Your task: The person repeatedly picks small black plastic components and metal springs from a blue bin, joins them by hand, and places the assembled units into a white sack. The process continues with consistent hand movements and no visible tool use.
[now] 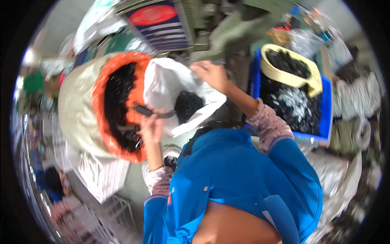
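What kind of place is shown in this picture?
Probably a small workshop or factory sorting area: a large orange-lined sack of small black parts, a blue crate holding more, and a white bag being filled.

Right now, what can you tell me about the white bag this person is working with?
The white plastic bag looks thin and crinkled, its mouth open and black pieces showing inside. The right hand grips its upper rim; the left hand, holding a dark piece, is at its lower edge. It sits beside an orange-lined sack of similar black pieces.
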A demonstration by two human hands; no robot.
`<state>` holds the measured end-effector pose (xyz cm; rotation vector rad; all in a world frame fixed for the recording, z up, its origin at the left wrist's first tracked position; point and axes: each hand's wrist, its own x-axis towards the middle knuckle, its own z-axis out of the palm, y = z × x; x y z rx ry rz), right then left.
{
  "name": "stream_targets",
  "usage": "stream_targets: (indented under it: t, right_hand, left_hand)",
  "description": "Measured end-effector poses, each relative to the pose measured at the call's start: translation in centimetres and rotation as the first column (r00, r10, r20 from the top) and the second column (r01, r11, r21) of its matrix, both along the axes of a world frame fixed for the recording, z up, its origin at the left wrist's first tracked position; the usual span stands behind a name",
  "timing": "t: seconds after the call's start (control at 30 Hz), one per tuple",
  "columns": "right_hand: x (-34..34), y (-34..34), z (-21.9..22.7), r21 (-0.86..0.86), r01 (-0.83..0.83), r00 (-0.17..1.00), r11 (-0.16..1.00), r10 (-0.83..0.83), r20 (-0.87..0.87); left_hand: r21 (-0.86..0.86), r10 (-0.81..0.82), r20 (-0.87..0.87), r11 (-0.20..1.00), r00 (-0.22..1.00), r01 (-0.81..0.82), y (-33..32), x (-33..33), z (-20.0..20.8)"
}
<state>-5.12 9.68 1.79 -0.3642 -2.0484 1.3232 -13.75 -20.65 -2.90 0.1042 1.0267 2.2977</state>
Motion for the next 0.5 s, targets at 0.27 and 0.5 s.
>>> stream_targets:
  t: [0.27, 0.5]
  right_hand:
    - [0.5, -0.7, -2.0, 0.052, -0.057, 0.997, 0.997, 0.054, 0.057]
    - [-3.3, -9.7, -0.6, -0.016, -0.267, 0.96, 0.964, 0.264, -0.095]
  left_hand:
    - [0.023, 0.03, 0.16, 0.999, 0.987, -0.034, 2.8, 9.7, 2.8]
    - [-0.009, 0.214, 0.264, 0.976, 0.94, -0.22, -0.3, 8.3, 1.0]
